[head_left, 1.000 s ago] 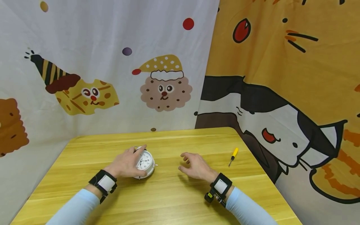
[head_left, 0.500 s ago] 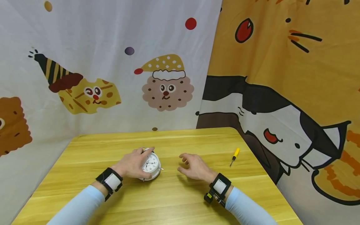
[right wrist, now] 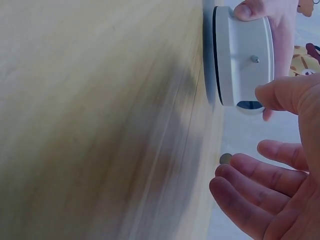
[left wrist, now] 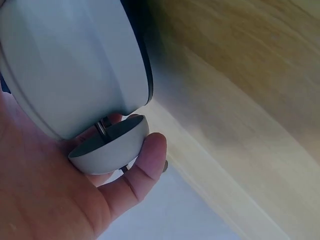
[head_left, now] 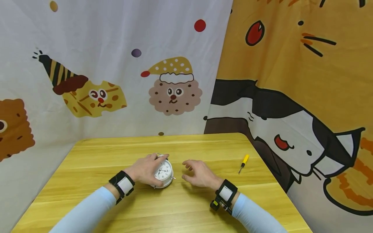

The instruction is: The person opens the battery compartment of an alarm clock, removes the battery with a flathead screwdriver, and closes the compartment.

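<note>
A white twin-bell alarm clock [head_left: 164,170] is face up, close over the wooden table, its dial toward me. My left hand [head_left: 144,169] grips it from the left side, thumb at the near edge and fingers at the far end. Curled fingers wrap one rounded bell [left wrist: 112,150] in the left wrist view, beside the clock's smooth casing. To the clock's right, my right hand [head_left: 200,174] is held over the table with fingers loosely bent and nothing in them. In the right wrist view a small metal peg [right wrist: 255,59] sticks out of the clock's side.
A yellow-handled screwdriver [head_left: 243,163] lies at the right of the wooden table [head_left: 186,207], tip pointing toward me. Behind the far edge hangs a white cartoon-printed curtain [head_left: 116,38], and an orange printed one [head_left: 279,58] hangs along the right side.
My left hand has moved the alarm clock to the right across the table, nearer to my right hand. The right hand has shifted slightly left. The head view has turned a little.
</note>
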Motion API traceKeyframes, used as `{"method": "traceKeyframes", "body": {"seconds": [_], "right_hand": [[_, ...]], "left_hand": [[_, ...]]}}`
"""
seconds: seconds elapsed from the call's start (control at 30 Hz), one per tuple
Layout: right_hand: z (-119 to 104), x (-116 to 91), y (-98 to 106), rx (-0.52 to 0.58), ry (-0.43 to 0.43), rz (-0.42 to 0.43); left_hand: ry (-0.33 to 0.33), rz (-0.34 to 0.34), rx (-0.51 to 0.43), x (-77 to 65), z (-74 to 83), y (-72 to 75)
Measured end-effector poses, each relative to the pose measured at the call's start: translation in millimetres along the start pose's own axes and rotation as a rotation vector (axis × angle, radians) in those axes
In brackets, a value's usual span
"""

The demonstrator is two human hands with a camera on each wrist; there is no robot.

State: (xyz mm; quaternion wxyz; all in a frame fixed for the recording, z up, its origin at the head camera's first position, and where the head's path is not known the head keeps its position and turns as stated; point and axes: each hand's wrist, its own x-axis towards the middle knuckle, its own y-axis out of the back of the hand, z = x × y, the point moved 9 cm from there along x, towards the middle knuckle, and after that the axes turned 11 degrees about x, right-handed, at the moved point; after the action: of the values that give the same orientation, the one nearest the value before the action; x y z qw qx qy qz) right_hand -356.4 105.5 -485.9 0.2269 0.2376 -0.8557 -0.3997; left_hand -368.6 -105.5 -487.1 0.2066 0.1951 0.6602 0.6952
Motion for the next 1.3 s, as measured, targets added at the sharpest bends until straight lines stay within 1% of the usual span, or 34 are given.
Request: {"method": "traceKeyframes", "body": {"seconds": [0.1,0.37,0.53,0.77,0.97,1.1,1.3], "right_hand": [[-2,2,-1,0.0,0.021,0.004],[-4,4,-7,0.039,0.046,-0.016],[-6,4,-7,0.033,0.068,-0.011],[-8,6,-12,0.018,0.076,-0.024],[-10,6,-15,0.027,0.107,-0.035],[-10,6,-14,0.032,0.108,-0.022],[-11,7,-17,0.091,0.098,-0.034]], "left_hand": [[-0.018,0.006,0.0,2.2,4.2,0.1],[-0.036,0.008,-0.011,7.3,12.4,-2.4],[-0.058,-0.001,-0.013,12.1,18.7,-6.6],[-0.095,-0.013,0.001,18.5,27.0,-11.7],[-0.136,-0.011,0.01,20.1,29.9,-14.4],[-0.162,0.001,0.026,23.5,31.7,-14.0],[-0.18,-0.009,0.037,26.6,33.2,-16.1]]}}
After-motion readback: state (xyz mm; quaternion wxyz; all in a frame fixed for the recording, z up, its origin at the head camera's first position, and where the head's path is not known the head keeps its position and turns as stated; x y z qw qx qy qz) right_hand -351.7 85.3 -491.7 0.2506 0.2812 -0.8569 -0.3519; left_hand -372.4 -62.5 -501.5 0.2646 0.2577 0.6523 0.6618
